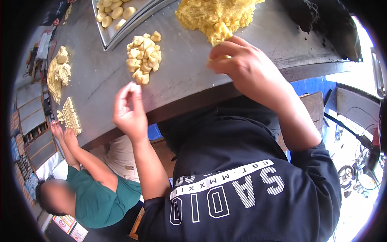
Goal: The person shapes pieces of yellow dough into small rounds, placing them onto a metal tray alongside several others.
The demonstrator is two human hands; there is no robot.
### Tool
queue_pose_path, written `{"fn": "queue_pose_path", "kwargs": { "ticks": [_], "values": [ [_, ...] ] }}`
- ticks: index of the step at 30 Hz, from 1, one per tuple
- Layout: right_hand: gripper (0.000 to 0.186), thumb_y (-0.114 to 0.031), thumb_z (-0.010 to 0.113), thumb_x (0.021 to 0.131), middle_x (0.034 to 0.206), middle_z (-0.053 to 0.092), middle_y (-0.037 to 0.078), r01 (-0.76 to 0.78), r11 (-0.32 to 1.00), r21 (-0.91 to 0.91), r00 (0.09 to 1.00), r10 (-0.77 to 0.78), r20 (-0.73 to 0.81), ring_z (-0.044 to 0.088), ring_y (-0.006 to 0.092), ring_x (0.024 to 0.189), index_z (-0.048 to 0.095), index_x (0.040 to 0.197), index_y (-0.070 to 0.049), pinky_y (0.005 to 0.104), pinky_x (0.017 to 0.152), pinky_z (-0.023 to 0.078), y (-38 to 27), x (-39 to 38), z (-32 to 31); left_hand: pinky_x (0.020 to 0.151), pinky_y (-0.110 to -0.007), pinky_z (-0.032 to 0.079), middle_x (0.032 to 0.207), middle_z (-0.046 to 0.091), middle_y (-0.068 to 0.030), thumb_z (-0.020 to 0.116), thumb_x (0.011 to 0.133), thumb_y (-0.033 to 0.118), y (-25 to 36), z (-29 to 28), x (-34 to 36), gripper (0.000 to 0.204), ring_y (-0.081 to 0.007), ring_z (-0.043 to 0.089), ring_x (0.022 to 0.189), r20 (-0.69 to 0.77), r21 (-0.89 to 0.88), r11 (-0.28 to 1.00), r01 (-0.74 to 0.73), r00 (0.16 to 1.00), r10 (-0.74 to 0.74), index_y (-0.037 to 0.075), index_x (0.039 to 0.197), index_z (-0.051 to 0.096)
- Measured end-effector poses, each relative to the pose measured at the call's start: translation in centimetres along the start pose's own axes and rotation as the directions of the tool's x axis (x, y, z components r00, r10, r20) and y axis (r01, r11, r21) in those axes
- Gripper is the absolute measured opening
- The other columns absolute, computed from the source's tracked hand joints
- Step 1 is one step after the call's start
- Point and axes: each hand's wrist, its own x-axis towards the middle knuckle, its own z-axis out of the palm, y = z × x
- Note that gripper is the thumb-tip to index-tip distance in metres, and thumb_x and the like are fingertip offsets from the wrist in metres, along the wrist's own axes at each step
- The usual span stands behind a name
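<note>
My left hand [131,108] is at the table's near edge, just below a heap of small pale dough pieces [144,56]. Its thumb and fingertips are pinched together; what is between them, if anything, is too small to make out. Farther right, my right hand [242,60] is curled beside a large crumbly yellow mound [217,18] of dough or mash. A small yellow piece [221,58] shows at its slightly blurred fingers, which partly hide it.
Smooth pale balls sit in a metal tray [105,38] at the back left. On the grey table [181,60], more dough [58,74] and a patch of small pieces [70,115] lie far left, where a co-worker in green [105,197] works. A black plastic bag [330,28] lies back right.
</note>
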Motion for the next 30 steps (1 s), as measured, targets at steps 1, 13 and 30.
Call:
{"fn": "queue_pose_path", "kwargs": {
  "ticks": [1,13,30],
  "values": [
    [0.025,0.002,0.077,0.086,0.12,0.078,0.009,0.024,1.0,-0.003,1.0,-0.024,-0.002,0.071,0.0329,0.115,0.086,0.108,-0.003,0.0442,0.099,0.062,-0.5,0.8,0.5,0.11,-0.035,0.065,0.121,0.081,-0.0172,0.077,0.108,-0.005,-0.1,-0.5,0.6,0.023,-0.0264,0.08,0.117,-0.005,-0.235,0.962,0.141,0.989,-0.146,-0.008,0.13,0.076],
    [0.016,-0.018,0.072,0.087,0.109,0.072,0.007,0.267,0.961,0.069,0.942,-0.276,0.191,0.069,0.0281,0.113,0.078,0.094,-0.005,0.0404,0.092,0.065,-3.4,3.6,5.5,0.093,-0.031,0.062,0.137,0.073,-0.0103,0.077,0.111,0.006,3.2,-1.7,1.4,0.025,-0.016,0.073,0.108,0.226,-0.177,0.984,0.007,0.973,0.034,-0.001,0.134,0.076],
    [0.027,-0.015,0.089,0.092,0.126,0.077,0.008,-0.231,0.955,-0.189,0.961,0.193,-0.198,0.077,0.0314,0.116,0.082,0.118,-0.007,0.0443,0.095,0.065,1.8,-2.2,-0.1,0.108,-0.047,0.05,0.134,0.082,-0.0033,0.09,0.095,0.027,6.9,3.2,-0.8,0.036,-0.0315,0.07,0.12,0.588,0.431,0.6,-0.675,0.714,0.381,0.012,0.127,0.087]
  ]
}}
